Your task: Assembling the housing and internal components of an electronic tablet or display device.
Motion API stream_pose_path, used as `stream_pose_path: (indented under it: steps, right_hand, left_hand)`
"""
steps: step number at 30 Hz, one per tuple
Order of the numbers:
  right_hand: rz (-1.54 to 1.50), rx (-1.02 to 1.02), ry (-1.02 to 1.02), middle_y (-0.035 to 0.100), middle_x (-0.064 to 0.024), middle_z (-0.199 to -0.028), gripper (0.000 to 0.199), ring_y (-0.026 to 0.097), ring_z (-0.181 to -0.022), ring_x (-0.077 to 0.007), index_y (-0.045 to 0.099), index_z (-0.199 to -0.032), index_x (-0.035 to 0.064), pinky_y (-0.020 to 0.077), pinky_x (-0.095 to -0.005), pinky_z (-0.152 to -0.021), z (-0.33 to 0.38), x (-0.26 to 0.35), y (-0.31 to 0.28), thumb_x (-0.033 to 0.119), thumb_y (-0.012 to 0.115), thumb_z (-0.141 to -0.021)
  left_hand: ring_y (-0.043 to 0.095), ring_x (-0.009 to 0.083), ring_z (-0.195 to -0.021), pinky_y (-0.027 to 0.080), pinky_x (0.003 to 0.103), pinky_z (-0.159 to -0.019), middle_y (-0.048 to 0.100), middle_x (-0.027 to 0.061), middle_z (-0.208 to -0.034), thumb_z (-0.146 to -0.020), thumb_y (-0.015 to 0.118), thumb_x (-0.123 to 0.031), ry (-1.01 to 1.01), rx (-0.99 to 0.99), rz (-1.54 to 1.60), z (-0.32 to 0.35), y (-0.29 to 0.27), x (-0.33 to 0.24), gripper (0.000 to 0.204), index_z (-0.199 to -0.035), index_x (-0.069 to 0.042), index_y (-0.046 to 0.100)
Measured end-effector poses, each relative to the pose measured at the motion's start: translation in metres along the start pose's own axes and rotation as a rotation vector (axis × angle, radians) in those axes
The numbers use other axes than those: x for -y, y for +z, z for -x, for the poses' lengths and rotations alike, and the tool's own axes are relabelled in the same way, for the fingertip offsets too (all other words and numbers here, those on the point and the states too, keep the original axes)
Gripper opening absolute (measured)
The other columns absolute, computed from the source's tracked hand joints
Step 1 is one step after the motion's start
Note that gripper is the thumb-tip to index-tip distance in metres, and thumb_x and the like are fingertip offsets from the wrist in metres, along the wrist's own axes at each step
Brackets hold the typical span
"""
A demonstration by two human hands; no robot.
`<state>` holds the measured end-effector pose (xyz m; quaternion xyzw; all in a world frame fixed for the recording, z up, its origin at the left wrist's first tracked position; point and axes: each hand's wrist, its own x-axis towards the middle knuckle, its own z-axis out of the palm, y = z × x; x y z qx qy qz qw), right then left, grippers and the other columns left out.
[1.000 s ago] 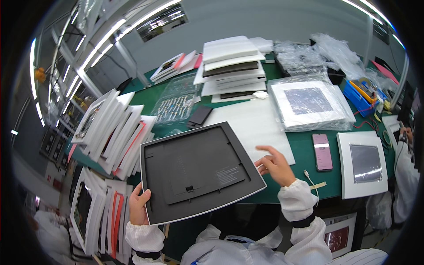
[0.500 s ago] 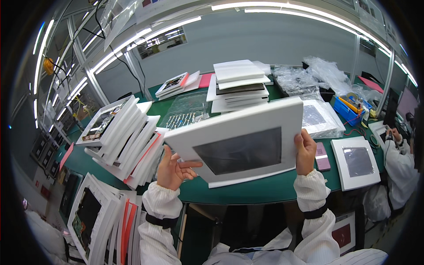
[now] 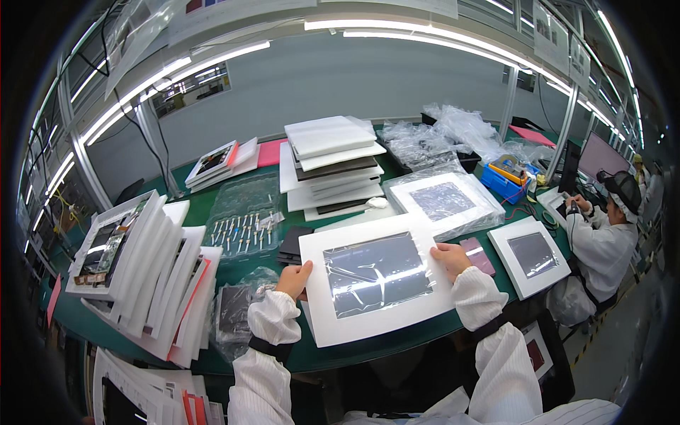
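Note:
A white-framed display panel (image 3: 439, 301) with a dark, film-covered screen is held in front of me, low over the near edge of the table. My left hand (image 3: 294, 281) is closed on its left edge, the thumb on the front face. My right hand (image 3: 451, 261) grips the upper right edge, its fingers partly hidden behind the frame. The film on the screen is creased and shiny. Under the panel's left side the edge of another white piece shows. Left of my left hand, a dark flat item (image 3: 234, 312) lies in clear plastic.
White panels and foam sheets stand stacked at left (image 3: 142, 276) and mid-back (image 3: 333, 166). A tray of small connectors (image 3: 244, 230) lies between them. To the right are a bagged panel (image 3: 443, 202), another framed panel (image 3: 531, 258), a pink box (image 3: 478, 256) and a seated co-worker (image 3: 602, 234).
The panel has come down from a steep tilt to face me more fully. My left hand, earlier with fingers spread beside it, now grips its left edge. The view has turned right.

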<state>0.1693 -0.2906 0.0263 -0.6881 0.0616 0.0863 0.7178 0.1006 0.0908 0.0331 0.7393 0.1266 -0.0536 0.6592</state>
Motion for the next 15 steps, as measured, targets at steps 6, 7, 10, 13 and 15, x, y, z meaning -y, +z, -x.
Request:
stream_pose_path:
  steps: [6, 7, 10, 13, 15]
  right_hand:
    - [0.158, 0.030, -0.086, 0.064, -0.0197, -0.100, 0.061, 0.063, -0.083, -0.0227, 0.046, -0.130, -0.0036, 0.0503, -0.0306, -0.072, -0.032, -0.012, -0.002, -0.003, 0.062, -0.071]
    - [0.175, 0.083, -0.095, 0.063, -0.0211, -0.103, 0.064, 0.063, -0.084, -0.0233, 0.043, -0.131, -0.0037, 0.0503, -0.0303, -0.072, -0.039, -0.018, -0.002, -0.003, 0.061, -0.070]
    - [0.165, 0.143, -0.094, 0.059, -0.0242, -0.113, 0.067, 0.061, -0.098, -0.0257, 0.034, -0.136, -0.0048, 0.0480, -0.0298, -0.081, -0.050, -0.028, 0.004, -0.006, 0.055, -0.072]
    - [0.291, 0.198, -0.205, 0.052, -0.0233, -0.125, 0.067, 0.054, -0.112, -0.0243, 0.031, -0.137, -0.0054, 0.0394, -0.0251, -0.093, -0.067, -0.051, -0.002, -0.005, 0.055, -0.075]
    - [0.465, 0.201, -0.299, 0.050, -0.0214, -0.128, 0.065, 0.049, -0.120, -0.0287, 0.032, -0.137, -0.0044, 0.0360, -0.0296, -0.099, -0.063, -0.049, -0.005, 0.002, 0.056, -0.078]
  left_hand:
    - [0.065, 0.0228, -0.059, 0.056, 0.036, -0.048, 0.064, 0.0145, -0.080, -0.089, 0.053, -0.029, -0.044, -0.125, -0.018, -0.034, 0.011, 0.046, 0.040, -0.096, 0.010, 0.060]
    - [0.064, 0.0224, -0.058, 0.055, 0.035, -0.047, 0.064, 0.0144, -0.080, -0.089, 0.053, -0.028, -0.047, -0.131, -0.021, -0.039, 0.007, 0.058, 0.039, -0.096, 0.010, 0.060]
    - [0.063, 0.0209, -0.057, 0.052, 0.032, -0.044, 0.064, 0.0134, -0.078, -0.089, 0.054, -0.028, -0.071, -0.184, -0.087, -0.043, 0.005, 0.071, 0.039, -0.097, 0.010, 0.060]
    - [0.063, 0.0209, -0.058, 0.053, 0.032, -0.045, 0.065, 0.0142, -0.079, -0.087, 0.056, -0.023, -0.035, -0.229, -0.100, -0.042, 0.015, 0.068, 0.035, -0.098, 0.010, 0.061]
    - [0.065, 0.0225, -0.062, 0.054, 0.031, -0.046, 0.066, 0.0154, -0.083, -0.087, 0.057, -0.024, -0.055, -0.275, -0.237, -0.045, 0.014, 0.063, 0.038, -0.104, 0.010, 0.060]
